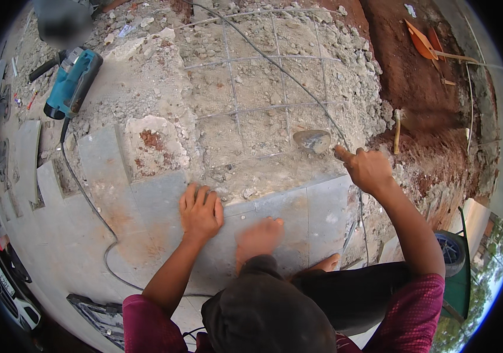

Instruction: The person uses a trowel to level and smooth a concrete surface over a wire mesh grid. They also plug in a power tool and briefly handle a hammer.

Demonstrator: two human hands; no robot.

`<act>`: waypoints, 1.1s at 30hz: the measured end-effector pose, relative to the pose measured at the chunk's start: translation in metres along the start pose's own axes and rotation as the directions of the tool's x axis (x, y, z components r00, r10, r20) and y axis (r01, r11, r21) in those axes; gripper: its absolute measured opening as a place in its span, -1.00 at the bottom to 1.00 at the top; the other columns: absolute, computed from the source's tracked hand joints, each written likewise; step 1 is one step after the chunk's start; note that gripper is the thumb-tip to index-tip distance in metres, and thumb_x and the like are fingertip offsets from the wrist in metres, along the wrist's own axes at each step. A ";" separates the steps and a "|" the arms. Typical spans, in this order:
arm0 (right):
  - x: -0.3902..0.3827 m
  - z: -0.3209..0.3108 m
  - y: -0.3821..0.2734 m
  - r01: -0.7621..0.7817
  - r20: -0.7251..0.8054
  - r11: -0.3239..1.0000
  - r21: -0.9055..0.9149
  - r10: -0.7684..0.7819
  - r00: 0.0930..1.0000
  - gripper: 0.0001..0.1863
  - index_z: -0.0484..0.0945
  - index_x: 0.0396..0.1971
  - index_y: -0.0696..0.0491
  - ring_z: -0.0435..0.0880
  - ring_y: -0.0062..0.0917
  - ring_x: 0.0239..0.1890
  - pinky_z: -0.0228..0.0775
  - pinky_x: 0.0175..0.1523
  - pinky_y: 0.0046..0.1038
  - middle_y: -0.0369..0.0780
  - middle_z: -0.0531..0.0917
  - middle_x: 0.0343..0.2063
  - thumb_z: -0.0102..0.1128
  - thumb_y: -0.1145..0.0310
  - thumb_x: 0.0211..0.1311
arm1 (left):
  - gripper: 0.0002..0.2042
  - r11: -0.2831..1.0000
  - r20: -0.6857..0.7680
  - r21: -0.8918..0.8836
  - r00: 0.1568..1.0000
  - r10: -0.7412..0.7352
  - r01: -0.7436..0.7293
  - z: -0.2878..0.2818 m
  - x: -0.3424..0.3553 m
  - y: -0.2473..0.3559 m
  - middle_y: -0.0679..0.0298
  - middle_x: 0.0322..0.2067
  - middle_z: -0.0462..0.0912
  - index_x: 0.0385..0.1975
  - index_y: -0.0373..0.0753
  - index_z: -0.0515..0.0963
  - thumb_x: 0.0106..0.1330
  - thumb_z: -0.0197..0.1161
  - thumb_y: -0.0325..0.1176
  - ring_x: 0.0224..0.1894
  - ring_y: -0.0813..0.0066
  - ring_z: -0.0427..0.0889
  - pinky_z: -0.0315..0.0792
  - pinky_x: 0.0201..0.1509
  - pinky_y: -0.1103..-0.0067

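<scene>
My right hand (369, 169) is closed round the handle of a trowel (312, 141), whose blade lies close over the rubble and wire mesh (283, 82). Fingers slightly spread, my left hand (202, 213) rests on the grey paving tiles (281, 215), at the edge where they meet the broken ground. It holds nothing. A dark cable (292, 73) runs across the mesh and passes by my right hand. My bare foot (260, 236), blurred, is on the tiles between my hands.
A teal power tool (74, 85) with a cord lies at upper left, near loose tiles (28, 159). Red soil (407, 70) holds an orange tool head (420, 41) and a wooden handle (397, 132). A green wheelbarrow (458, 276) stands at right; a white car (7, 282) is at lower left.
</scene>
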State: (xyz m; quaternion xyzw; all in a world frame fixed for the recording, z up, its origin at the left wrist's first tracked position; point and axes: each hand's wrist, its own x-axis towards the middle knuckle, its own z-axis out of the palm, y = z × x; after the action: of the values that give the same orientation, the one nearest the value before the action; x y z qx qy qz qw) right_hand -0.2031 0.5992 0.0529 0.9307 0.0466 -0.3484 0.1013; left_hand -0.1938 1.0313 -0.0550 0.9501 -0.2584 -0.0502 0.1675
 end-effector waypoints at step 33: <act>0.074 -0.007 -0.026 0.148 -0.079 0.988 -0.052 -0.152 0.985 -0.65 0.52 -0.11 0.03 0.75 -0.12 -0.31 0.56 -0.15 -0.09 -0.07 0.70 -0.37 0.16 0.03 0.48 | -0.84 1.000 -0.026 -0.016 1.000 0.007 -0.008 -0.002 0.002 0.000 0.18 -0.04 0.66 -0.22 -0.20 0.68 0.29 0.31 -0.30 0.26 0.06 0.49 0.28 0.32 0.22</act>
State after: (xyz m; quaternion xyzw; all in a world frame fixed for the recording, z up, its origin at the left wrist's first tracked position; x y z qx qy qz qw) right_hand -0.1469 0.6270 0.0053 0.9356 0.1287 -0.3148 0.0943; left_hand -0.1921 1.0309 -0.0526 0.9483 -0.2594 -0.0395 0.1785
